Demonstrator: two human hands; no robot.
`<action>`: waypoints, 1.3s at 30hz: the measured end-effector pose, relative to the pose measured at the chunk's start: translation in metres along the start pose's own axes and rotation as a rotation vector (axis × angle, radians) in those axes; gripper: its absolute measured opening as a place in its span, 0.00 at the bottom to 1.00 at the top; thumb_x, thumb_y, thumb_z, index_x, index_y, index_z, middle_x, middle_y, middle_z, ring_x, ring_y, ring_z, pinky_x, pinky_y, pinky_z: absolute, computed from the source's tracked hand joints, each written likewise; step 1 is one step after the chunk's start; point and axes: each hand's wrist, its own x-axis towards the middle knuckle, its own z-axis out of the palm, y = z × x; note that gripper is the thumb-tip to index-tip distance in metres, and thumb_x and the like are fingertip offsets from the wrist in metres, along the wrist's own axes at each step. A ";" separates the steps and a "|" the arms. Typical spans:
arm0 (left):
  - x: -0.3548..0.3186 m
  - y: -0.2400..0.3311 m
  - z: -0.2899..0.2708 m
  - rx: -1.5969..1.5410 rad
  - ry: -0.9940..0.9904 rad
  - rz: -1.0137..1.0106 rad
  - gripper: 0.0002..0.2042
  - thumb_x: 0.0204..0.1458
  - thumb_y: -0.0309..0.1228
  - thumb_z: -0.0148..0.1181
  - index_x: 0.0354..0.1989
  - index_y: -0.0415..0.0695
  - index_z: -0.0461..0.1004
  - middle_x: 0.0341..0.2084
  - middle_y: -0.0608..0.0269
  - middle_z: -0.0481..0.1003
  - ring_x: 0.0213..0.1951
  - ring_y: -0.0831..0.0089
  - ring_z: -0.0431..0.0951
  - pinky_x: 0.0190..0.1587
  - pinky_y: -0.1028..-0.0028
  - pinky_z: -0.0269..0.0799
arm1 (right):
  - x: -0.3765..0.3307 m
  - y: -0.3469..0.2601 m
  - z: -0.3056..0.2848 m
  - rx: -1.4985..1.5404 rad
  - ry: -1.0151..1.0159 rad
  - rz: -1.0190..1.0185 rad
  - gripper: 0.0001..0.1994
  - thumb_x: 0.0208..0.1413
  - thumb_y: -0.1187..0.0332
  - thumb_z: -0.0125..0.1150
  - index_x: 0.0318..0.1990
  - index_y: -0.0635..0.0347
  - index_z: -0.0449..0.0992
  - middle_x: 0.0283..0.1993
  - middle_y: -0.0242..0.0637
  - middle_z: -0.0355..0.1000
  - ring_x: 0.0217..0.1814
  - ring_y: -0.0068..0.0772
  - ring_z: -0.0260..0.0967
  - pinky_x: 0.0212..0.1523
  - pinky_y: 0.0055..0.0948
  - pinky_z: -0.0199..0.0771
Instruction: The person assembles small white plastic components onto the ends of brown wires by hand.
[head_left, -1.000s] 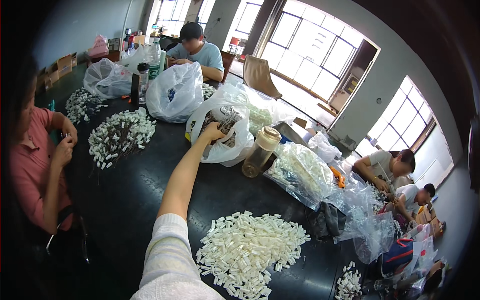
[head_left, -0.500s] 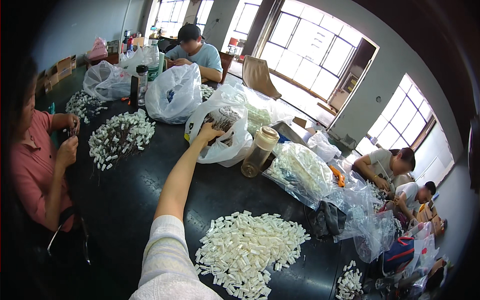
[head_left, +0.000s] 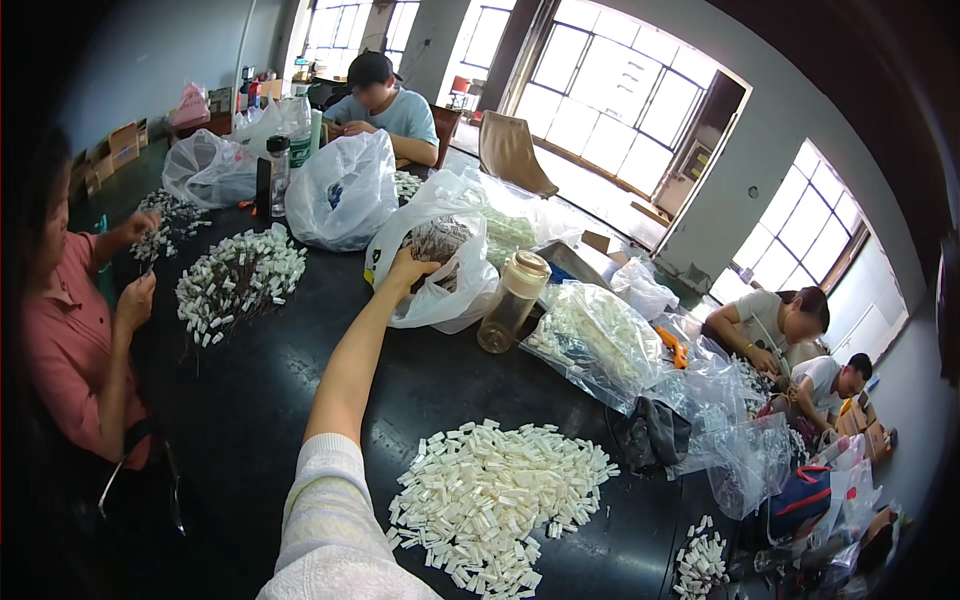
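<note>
My left hand [head_left: 408, 268] reaches far across the black table into the mouth of a white plastic bag [head_left: 455, 308]. Its wrist passes the bag's near edge, and a thumb or finger points right against the contents. Inside the bag lies a bundle of thin dark strands [head_left: 445, 238] with paler tips. Most of the fingers are hidden by the bag and bundle, so their grip does not show. A large heap of small white plastic pieces [head_left: 500, 490] lies near me, right of my sleeve. My right hand is out of view.
A capped bottle [head_left: 514, 300] stands right of the bag. Beyond it are clear bags of white pieces [head_left: 600, 335] and an orange-handled tool [head_left: 672, 347]. A heap of white-tipped dark strands [head_left: 242, 275] lies left. Co-workers sit at the left, far side and right.
My left hand stays at the bag, and the strands inside appear shifted and spread higher. At the left, a co-worker's hands have moved apart. The whole view has shifted slightly.
</note>
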 end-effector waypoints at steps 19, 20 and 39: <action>-0.013 0.009 0.012 -0.107 0.036 -0.027 0.19 0.42 0.20 0.60 0.46 0.35 0.67 0.38 0.55 0.73 0.39 0.65 0.73 0.39 0.69 0.72 | 0.003 -0.004 -0.005 0.012 0.002 0.009 0.15 0.49 0.65 0.50 0.42 0.62 0.71 0.50 0.47 0.67 0.54 0.44 0.64 0.52 0.40 0.59; -0.010 0.007 0.008 -0.122 -0.026 -0.053 0.19 0.43 0.20 0.60 0.46 0.35 0.67 0.37 0.55 0.73 0.38 0.65 0.74 0.38 0.69 0.72 | 0.003 -0.004 -0.005 0.014 0.004 0.009 0.15 0.49 0.65 0.50 0.42 0.62 0.71 0.50 0.47 0.67 0.54 0.44 0.64 0.52 0.40 0.59; 0.002 0.034 -0.002 0.135 0.009 0.318 0.04 0.52 0.23 0.48 0.34 0.38 0.69 0.22 0.59 0.75 0.21 0.74 0.72 0.23 0.77 0.66 | -0.004 -0.003 -0.003 0.054 -0.020 0.028 0.16 0.50 0.65 0.49 0.44 0.62 0.70 0.52 0.47 0.65 0.56 0.45 0.62 0.53 0.43 0.58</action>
